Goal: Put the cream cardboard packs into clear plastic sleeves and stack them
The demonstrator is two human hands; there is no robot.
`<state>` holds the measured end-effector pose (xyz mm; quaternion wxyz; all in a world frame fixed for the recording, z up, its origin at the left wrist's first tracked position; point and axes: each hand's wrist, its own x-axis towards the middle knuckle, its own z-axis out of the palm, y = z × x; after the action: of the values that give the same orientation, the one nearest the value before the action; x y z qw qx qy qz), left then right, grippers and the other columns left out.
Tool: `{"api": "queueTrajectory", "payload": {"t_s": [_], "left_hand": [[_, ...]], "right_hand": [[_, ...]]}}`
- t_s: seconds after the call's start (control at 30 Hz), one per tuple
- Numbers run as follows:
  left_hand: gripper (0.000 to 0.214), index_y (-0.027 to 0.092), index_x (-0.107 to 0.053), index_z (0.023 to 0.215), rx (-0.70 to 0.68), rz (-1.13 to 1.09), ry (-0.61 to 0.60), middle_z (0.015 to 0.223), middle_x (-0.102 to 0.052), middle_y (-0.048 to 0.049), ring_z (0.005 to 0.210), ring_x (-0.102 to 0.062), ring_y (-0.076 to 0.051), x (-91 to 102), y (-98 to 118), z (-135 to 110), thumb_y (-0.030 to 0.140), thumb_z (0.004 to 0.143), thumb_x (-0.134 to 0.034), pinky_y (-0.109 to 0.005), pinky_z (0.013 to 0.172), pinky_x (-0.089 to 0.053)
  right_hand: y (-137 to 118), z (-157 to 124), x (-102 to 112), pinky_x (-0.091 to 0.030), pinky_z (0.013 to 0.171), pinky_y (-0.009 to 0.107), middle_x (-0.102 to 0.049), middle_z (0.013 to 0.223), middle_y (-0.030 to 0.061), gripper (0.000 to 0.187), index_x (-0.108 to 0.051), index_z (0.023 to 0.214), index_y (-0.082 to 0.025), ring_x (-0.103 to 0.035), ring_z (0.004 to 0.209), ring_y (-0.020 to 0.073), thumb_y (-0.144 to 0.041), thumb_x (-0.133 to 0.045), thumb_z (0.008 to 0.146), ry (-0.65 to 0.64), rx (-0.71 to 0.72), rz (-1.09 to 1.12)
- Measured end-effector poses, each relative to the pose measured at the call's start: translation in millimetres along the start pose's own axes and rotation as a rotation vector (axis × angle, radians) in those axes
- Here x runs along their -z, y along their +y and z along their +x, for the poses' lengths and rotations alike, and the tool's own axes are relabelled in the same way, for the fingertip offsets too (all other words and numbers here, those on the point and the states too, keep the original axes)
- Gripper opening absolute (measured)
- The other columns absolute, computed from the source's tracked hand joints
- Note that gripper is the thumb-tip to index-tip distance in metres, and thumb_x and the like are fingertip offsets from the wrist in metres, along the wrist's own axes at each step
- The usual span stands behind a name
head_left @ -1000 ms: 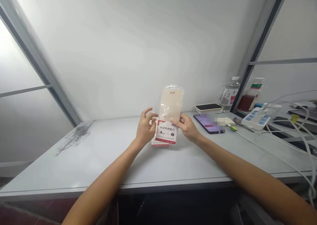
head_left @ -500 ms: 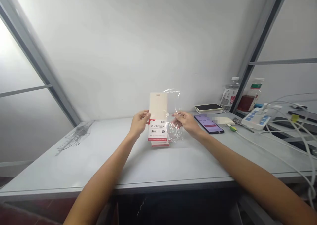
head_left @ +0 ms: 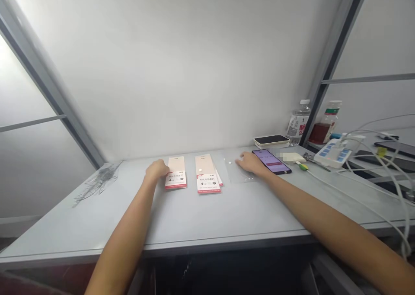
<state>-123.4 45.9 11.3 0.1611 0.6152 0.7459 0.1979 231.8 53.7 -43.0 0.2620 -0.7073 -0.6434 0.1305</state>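
Observation:
My left hand (head_left: 157, 170) rests on the table, touching the left edge of a pink-and-white packet of an exam ruler set (head_left: 175, 172). Its fingers are hidden behind the back of the hand. To the right lies a second, matching packet (head_left: 207, 174), with the edge of another showing beneath it. My right hand (head_left: 249, 163) lies on a flat clear plastic bag (head_left: 235, 174) with a white snap button, its fingertips holding nothing. That hand is just left of a smartphone (head_left: 270, 161) with a lit screen.
The grey-white table (head_left: 97, 217) stands against a white wall. Behind the phone are a cream power bank (head_left: 271, 141) and a water bottle (head_left: 298, 123). To the right are a power strip (head_left: 332, 153), tangled white cables and a brown-liquid bottle (head_left: 322, 124).
The packet has come out of the clear bag and now lies flat left of the other packets. The emptied bag lies flat under my right hand, and my hands have moved apart.

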Motion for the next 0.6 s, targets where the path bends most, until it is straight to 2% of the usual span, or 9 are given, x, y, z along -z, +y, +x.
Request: {"api": "queueTrajectory", "payload": {"t_s": [0.07, 0.17, 0.23, 0.3, 0.37, 0.43, 0.5, 0.6], "left_hand": [[0.021, 0.019, -0.043, 0.052, -0.003, 0.086, 0.03, 0.049, -0.054, -0.0054, 0.064, -0.06, -0.026, -4.0, 4, -4, 0.025, 0.061, -0.06, -0.033, 0.058, -0.041], [0.025, 0.02, -0.046, 0.058, -0.071, 0.142, 0.035, 0.058, -0.058, -0.0053, 0.067, -0.059, -0.025, -16.3, 22, -17, 0.041, 0.066, -0.057, -0.032, 0.06, -0.039], [0.034, 0.02, -0.049, 0.061, -0.195, 0.186, -0.003, 0.06, -0.059, -0.0054, 0.063, -0.058, -0.023, -28.5, 37, -29, 0.054, 0.067, -0.053, -0.031, 0.058, -0.038], [0.037, 0.02, -0.049, 0.06, -0.304, 0.247, -0.041, 0.059, -0.058, -0.006, 0.06, -0.057, -0.023, -41.4, 51, -42, 0.057, 0.064, -0.053, -0.03, 0.056, -0.036], [0.033, 0.019, -0.049, 0.058, -0.379, 0.313, -0.066, 0.058, -0.057, -0.0071, 0.06, -0.057, -0.024, -51.7, 61, -53, 0.051, 0.066, -0.054, -0.03, 0.055, -0.036], [0.024, 0.019, -0.049, 0.057, -0.416, 0.371, -0.046, 0.059, -0.056, -0.0086, 0.061, -0.057, -0.024, -57.2, 66, -59, 0.038, 0.071, -0.05, -0.03, 0.054, -0.035], [0.019, 0.018, -0.048, 0.055, -0.419, 0.393, -0.024, 0.06, -0.056, -0.0096, 0.06, -0.057, -0.023, -57.6, 67, -61, 0.027, 0.072, -0.047, -0.029, 0.052, -0.034], [0.02, 0.017, -0.049, 0.055, -0.421, 0.38, 0.004, 0.06, -0.057, -0.0099, 0.057, -0.056, -0.021, -53.1, 68, -61, 0.02, 0.074, -0.044, -0.028, 0.05, -0.032]], "right_hand": [[-3, -1, -2, -0.041, 0.077, 0.036, -0.06, 0.105, 0.022, 0.036, -0.06, 0.099, -0.008, -0.056, 0.101, 0.0321, -0.033, -0.058, 0.073, 0.011, -0.01, -0.093], [-8, -5, -1, -0.04, 0.078, 0.04, -0.056, 0.109, 0.0242, 0.038, -0.059, 0.099, -0.007, -0.055, 0.1, 0.034, -0.038, -0.055, 0.077, 0.013, -0.02, -0.195], [-13, -9, 2, -0.04, 0.077, 0.04, -0.054, 0.111, 0.024, 0.039, -0.059, 0.099, -0.008, -0.055, 0.1, 0.0337, -0.04, -0.052, 0.079, 0.014, -0.022, -0.241], [-19, -14, 6, -0.04, 0.076, 0.039, -0.054, 0.111, 0.0221, 0.039, -0.059, 0.1, -0.01, -0.055, 0.1, 0.0321, -0.042, -0.049, 0.081, 0.019, -0.004, -0.271], [-26, -20, 11, -0.04, 0.074, 0.036, -0.057, 0.108, 0.0185, 0.039, -0.059, 0.102, -0.012, -0.055, 0.097, 0.0296, -0.043, -0.046, 0.082, 0.036, 0.048, -0.267], [-34, -26, 16, -0.04, 0.072, 0.033, -0.061, 0.101, 0.0137, 0.039, -0.06, 0.102, -0.015, -0.057, 0.092, 0.0259, -0.044, -0.043, 0.083, 0.05, 0.135, -0.207], [-43, -34, 18, -0.04, 0.069, 0.03, -0.064, 0.091, 0.009, 0.039, -0.063, 0.097, -0.017, -0.059, 0.083, 0.0217, -0.046, -0.041, 0.084, 0.028, 0.224, -0.097], [-55, -46, 18, -0.039, 0.066, 0.028, -0.065, 0.083, 0.0064, 0.042, -0.065, 0.089, -0.018, -0.059, 0.078, 0.0193, -0.051, -0.041, 0.082, 0.002, 0.263, 0.078]]}}
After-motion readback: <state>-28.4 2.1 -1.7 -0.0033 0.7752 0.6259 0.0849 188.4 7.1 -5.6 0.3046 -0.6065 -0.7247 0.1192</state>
